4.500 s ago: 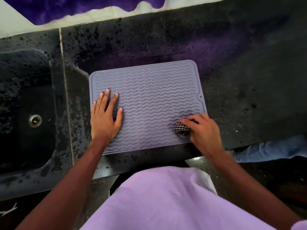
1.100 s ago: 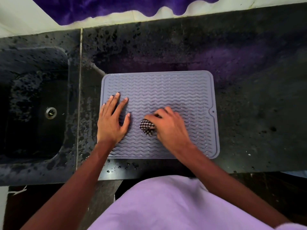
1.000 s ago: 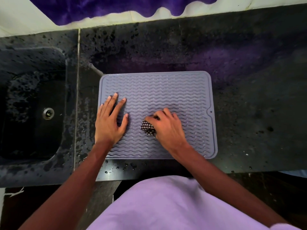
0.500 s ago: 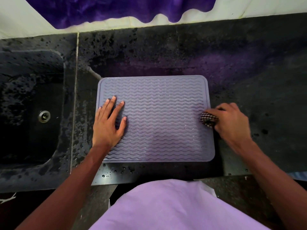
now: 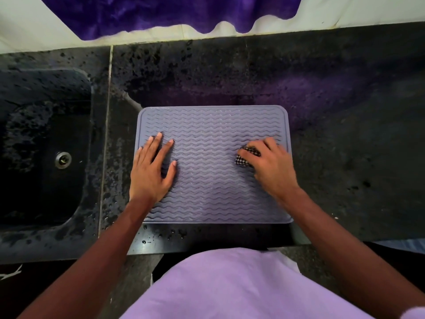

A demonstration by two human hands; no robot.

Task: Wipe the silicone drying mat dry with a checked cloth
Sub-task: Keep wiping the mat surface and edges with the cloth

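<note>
**Mat mid-wipe, cloth wad on its right side**

Silicone drying mat (image 5: 213, 134) lies flat on the dark counter (image 5: 345, 139), close to the counter's front edge and just right of the sink (image 5: 46, 139). It is grey-lilac with wavy ridges and a low raised rim.

Handling, as a guess: the mat is light, soft and floppy. It probably grips dry stone but could creep on this wet counter. The grooves likely trap water, so strokes should run along the waves with pressure. For wiping it is better pinned flat than grabbed. To lift it, take a corner or the rim and expect it to droop.

Checked cloth (image 5: 243, 159) is black-and-white, bunched into a small wad. It sits on the mat near the right edge, about midway front to back. It looks soft and easy to squeeze.

Right hand (image 5: 273, 168) has its fingers curled over the wad, gripping it and pressing it onto the mat. The hand is slightly blurred.

Left hand (image 5: 150, 173) lies palm down on the mat's left part. Its fingers are straight and a little spread, and it holds nothing.

Droplets show on the counter along the front edge and beside the sink. Cannot tell whether the mat itself is wet.
</note>
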